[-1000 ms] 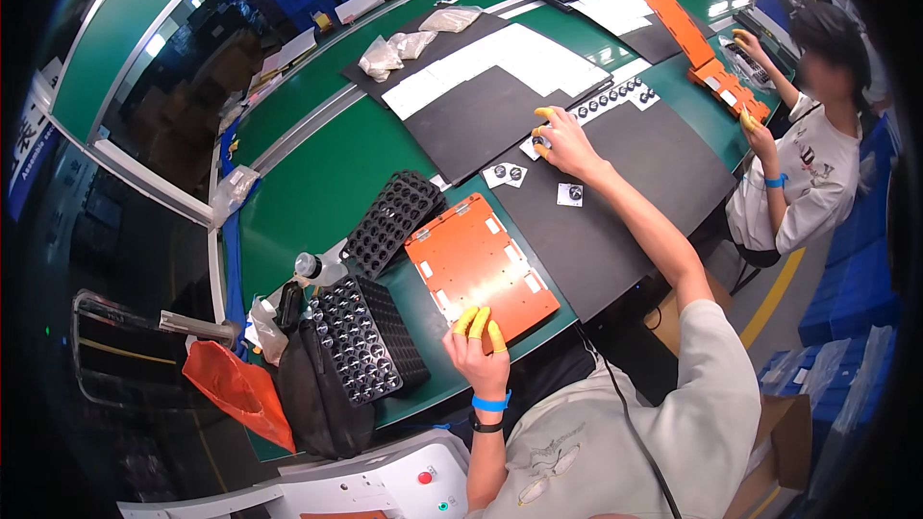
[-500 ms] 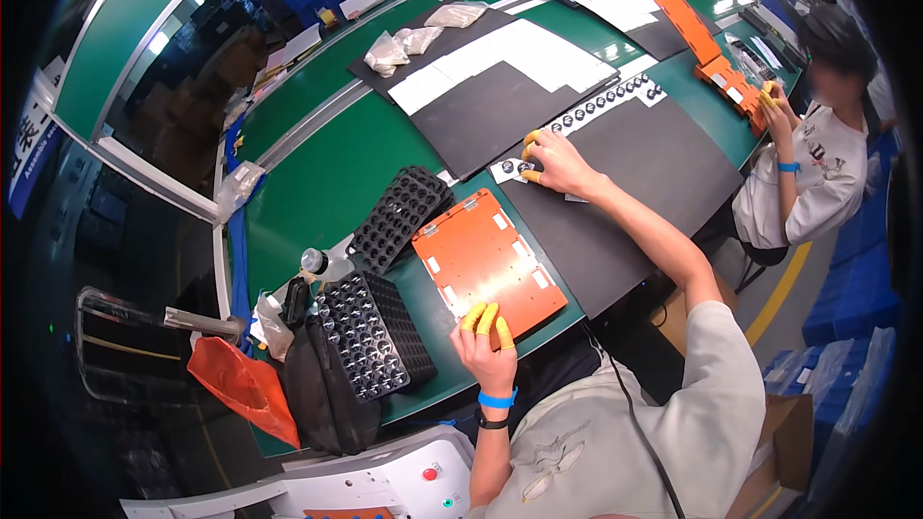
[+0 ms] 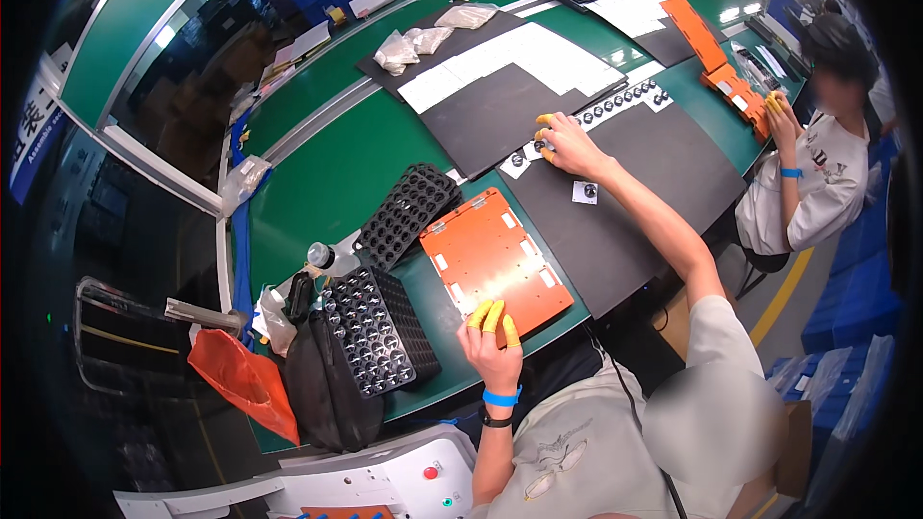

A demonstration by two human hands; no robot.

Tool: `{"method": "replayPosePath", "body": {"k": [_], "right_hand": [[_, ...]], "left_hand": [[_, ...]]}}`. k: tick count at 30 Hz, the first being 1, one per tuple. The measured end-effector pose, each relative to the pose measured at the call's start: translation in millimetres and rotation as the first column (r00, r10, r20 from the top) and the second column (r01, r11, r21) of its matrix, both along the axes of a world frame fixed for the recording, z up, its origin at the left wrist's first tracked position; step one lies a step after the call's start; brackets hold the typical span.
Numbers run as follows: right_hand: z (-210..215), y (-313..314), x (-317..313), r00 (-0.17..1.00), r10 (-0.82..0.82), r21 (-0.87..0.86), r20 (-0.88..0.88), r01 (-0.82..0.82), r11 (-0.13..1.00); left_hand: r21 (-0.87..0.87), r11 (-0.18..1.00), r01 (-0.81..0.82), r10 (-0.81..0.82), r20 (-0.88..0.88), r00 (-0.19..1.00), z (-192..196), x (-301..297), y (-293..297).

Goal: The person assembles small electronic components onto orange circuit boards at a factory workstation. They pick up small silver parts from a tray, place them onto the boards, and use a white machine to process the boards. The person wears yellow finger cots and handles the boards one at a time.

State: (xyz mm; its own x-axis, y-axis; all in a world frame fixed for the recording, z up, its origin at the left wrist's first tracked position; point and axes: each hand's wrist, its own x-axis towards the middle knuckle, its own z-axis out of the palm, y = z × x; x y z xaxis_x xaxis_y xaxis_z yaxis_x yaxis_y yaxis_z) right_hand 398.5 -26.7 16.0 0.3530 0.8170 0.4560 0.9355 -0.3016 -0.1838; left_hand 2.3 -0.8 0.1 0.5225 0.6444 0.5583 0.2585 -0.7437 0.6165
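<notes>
My right hand (image 3: 574, 147), with yellow finger cots, reaches to the far edge of the black board. Its fingers are bent around a small black round part (image 3: 538, 147) on a white card. Beside it lies another such part (image 3: 517, 160) on its own card. The fingertips partly cover this spot. My left hand (image 3: 493, 346) lies at the near edge of an orange plate (image 3: 498, 264) with hinges and white pads. Its yellow-tipped fingers rest spread on the plate's surface. Closer to me, one more card with a black part (image 3: 586, 192) sits alone on the board.
A row of black parts (image 3: 615, 105) runs along the black board (image 3: 644, 168). Left of the plate stand black trays with round cells (image 3: 409, 211) (image 3: 370, 332), a bottle (image 3: 330, 259) and a black bag (image 3: 327, 394). A co-worker (image 3: 817, 154) handles orange plates at the right.
My right hand has shifted right and slightly away along the row. The lone card, partly hidden before, now shows whole. My left hand stays on the orange plate. The view has shifted slightly.
</notes>
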Motion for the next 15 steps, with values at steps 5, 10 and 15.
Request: {"method": "replayPosePath", "body": {"k": [5, 10, 15], "right_hand": [[1.2, 2.4, -3.9, 1.000, 0.005, 0.002, 0.014, -0.005, 1.000], [-0.8, 4.7, 0.0, 0.998, 0.023, -0.019, 0.067, -0.021, 1.000], [-0.1, 8.2, 0.2, 0.997, -0.004, -0.036, 0.083, 0.007, 0.999]], "left_hand": [[-0.004, 1.000, 0.001, -0.001, 0.005, 1.000, -0.7, -0.9, 0.0], [-0.011, 1.000, 0.004, -0.004, 0.009, 1.000, -0.1, -0.9, 0.1], [-0.007, 1.000, 0.007, -0.007, 0.020, 1.000, -0.3, -1.2, 0.4]]}}
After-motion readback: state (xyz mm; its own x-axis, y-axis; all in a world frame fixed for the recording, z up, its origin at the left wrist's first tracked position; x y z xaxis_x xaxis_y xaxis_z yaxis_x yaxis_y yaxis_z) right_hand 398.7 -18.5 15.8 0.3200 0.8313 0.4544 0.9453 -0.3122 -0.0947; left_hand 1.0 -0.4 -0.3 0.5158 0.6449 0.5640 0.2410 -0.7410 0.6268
